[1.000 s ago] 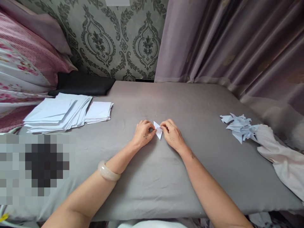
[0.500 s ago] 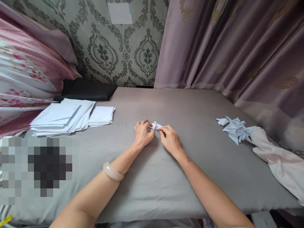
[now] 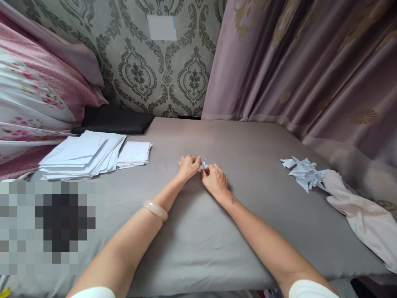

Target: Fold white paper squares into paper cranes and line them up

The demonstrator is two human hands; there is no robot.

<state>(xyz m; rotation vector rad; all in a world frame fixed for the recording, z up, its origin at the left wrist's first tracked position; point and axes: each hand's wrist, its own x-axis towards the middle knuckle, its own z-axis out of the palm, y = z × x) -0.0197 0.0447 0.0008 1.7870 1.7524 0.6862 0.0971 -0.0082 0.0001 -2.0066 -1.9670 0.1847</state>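
Both our left hand [image 3: 189, 166] and right hand [image 3: 215, 181] pinch the small folded paper [image 3: 203, 166] between them over the grey cloth [image 3: 192, 244], where we might crease it crookedly or tear it if one pulls harder.

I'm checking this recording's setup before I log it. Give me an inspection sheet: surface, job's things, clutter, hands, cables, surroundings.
Surface: grey cloth cover, lightly wrinkled.
Job's things: small folded paper between the hands; large paper stack and smaller paper stack on the left, edges uneven; heap of folded paper pieces on the right.
Clutter: black flat item behind the stacks, material unclear; pale cloth by the heap.
Hands: right hand pinches the folded paper; left hand is at its other side, grip unclear.
Cables: none clearly identifiable; pixelation hides part of the lower left.
Surroundings: damask-patterned wallpaper, purple curtain, floral fabric.
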